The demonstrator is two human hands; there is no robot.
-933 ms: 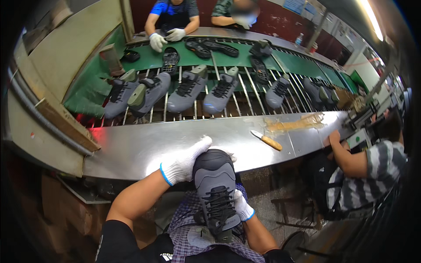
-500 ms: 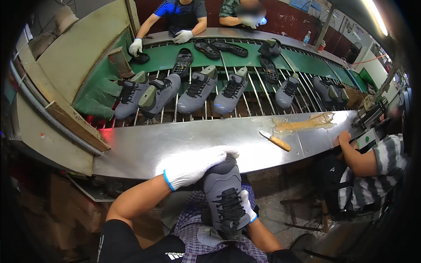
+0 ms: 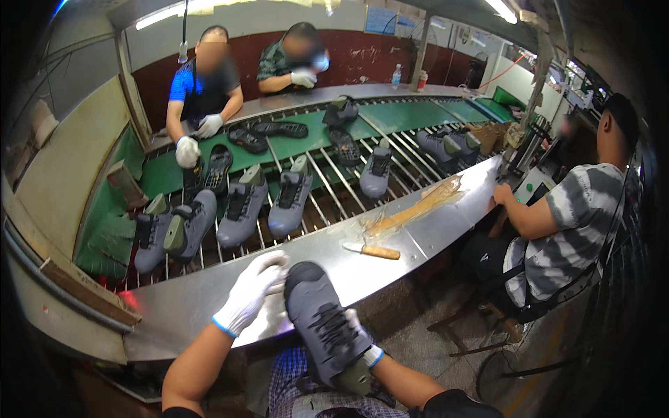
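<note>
A grey shoe (image 3: 317, 313) with black laces and a dark toe cap is tilted toe-up in front of me, above my lap. A greenish last (image 3: 355, 376) fills its opening at the lower end. My right hand (image 3: 364, 336), in a white glove, grips it from the right side; the shoe hides most of those fingers. To the left of the toe, my gloved left hand (image 3: 256, 289) is off the shoe's upper, fingers apart and slightly bent, holding nothing. A knife (image 3: 373, 251) with a wooden handle lies on the metal ledge (image 3: 425, 258) beyond the shoe.
Several grey shoes on lasts, one a laced shoe (image 3: 289, 198), rest on a roller rack. Black soles (image 3: 281, 129) lie on the green belt (image 3: 397, 115) behind. Two gloved co-workers stand across it; a person in a striped shirt (image 3: 578, 226) sits at the right.
My left hand has come off the toe and moved left. The view has tilted up and turned right. Across the belt, a co-worker's hand has shifted to near a sole.
</note>
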